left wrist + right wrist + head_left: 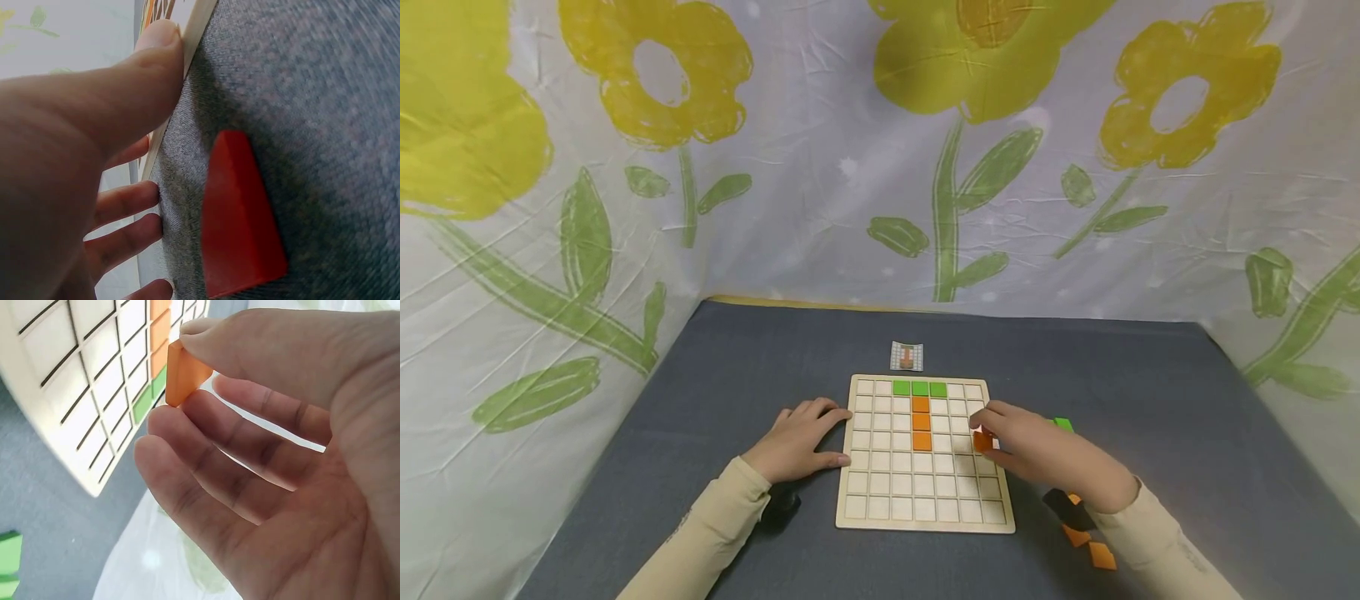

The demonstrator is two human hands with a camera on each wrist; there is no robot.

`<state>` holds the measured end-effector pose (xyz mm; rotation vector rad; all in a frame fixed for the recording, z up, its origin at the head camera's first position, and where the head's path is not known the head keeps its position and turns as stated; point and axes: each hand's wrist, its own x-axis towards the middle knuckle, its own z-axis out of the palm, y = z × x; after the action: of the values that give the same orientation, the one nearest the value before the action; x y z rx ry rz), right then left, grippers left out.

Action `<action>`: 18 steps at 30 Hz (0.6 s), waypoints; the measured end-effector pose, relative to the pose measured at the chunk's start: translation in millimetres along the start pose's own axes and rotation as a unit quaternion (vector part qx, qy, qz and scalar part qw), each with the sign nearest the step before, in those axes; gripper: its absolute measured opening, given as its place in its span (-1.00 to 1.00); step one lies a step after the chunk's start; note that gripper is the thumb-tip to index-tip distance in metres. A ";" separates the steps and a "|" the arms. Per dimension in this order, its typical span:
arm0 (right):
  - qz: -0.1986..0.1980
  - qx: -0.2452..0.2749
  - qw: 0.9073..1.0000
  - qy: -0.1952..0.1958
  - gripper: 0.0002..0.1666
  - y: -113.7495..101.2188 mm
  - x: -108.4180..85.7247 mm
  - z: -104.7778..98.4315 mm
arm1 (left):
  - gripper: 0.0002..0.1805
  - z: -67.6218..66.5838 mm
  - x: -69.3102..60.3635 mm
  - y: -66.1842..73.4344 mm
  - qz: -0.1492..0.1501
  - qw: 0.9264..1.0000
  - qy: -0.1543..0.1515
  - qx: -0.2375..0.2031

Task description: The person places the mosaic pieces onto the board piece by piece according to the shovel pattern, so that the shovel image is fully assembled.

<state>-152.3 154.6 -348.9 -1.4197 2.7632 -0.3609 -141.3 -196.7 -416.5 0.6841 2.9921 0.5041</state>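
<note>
RH (pixel 1033 440) pinches orange tile (pixel 186 375) nr R edge of grid bd (pixel 925 526); LH (pixel 793 442), w/ thumb & fingers spread, touches L edge

In the head view, the right hand (pixel 1037 446) partly hides its orange tile (pixel 982 442) and a green tile (pixel 1063 423); the card (pixel 907 357) has print too small to read. The right wrist view crops the board (pixel 53 394).
</note>
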 end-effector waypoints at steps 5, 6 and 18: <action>-0.021 0.005 1.000 0.006 -0.64 -0.9 12.2 4.7 | -0.29 0.3 -0.2 -0.4 0.001 1.000 0.003 0.002; -0.024 0.008 1.000 0.004 -0.64 -1.6 14.6 5.6 | -0.29 0.2 -0.3 -0.5 0.000 1.000 0.002 0.002; -0.058 0.009 0.998 -0.009 -0.77 -14.1 37.7 16.1 | -0.32 -2.6 -0.7 2.4 0.003 1.000 -0.002 -0.001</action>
<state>-161.3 113.2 -358.1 -1.5748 2.6652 -0.3719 -139.9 -195.8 -413.3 0.6943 2.9862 0.5055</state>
